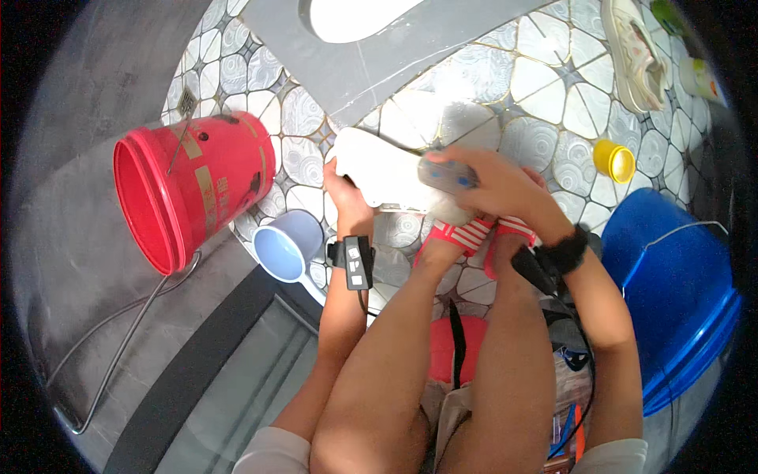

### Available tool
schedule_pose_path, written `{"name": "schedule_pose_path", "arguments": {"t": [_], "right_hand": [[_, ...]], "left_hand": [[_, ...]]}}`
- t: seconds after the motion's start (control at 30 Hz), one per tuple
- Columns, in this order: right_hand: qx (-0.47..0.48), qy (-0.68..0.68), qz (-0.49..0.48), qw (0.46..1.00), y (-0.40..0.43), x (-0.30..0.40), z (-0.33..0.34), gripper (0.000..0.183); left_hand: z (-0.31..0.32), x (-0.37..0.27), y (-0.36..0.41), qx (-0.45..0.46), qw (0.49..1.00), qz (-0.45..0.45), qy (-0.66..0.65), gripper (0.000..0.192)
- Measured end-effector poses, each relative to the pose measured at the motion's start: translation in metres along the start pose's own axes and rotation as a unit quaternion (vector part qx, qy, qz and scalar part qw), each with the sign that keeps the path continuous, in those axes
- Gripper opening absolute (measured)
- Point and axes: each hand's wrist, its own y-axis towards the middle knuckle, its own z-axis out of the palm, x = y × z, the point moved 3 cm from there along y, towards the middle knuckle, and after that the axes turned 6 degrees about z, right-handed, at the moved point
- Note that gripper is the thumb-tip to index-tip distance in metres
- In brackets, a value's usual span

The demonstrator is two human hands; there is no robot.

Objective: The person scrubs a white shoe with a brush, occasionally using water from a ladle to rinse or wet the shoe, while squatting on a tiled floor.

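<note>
A white shoe (382,172) is held just above the tiled floor in front of my feet. My left hand (350,198) grips it at its left end, the fingers partly hidden behind it. My right hand (503,181) is closed around a grey scrubbing brush (445,175) with blue spots, blurred, against the shoe's right part. The bristles are hidden. Another pale shoe (636,65) lies on the tiles at the far right. An open yellow tub (613,161) stands nearer, right of my right hand.
A red bucket (219,178) lies tipped at left, beside a light blue dipper (296,237). A blue bucket (666,290) stands close by my right arm. Ahead is a squat toilet (361,18) in a grey slab. My feet wear red-and-white striped slides (468,234).
</note>
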Motion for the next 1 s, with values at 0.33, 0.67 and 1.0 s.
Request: {"name": "schedule_pose_path", "arguments": {"t": [0.33,0.67,1.0], "right_hand": [[0.027,-0.006,0.081,0.996,0.075,0.014,0.022,0.056],[0.098,0.052,0.188,0.976,-0.002,0.010,-0.020,0.053],[0.026,0.008,0.105,0.994,0.071,0.010,0.021,0.061]], "left_hand": [[0.015,0.001,0.005,0.074,0.997,0.007,0.015,0.024],[-0.007,0.006,0.018,0.093,0.992,0.049,0.075,0.021],[0.000,0.012,0.014,0.061,0.995,-0.038,0.074,0.042]]}}
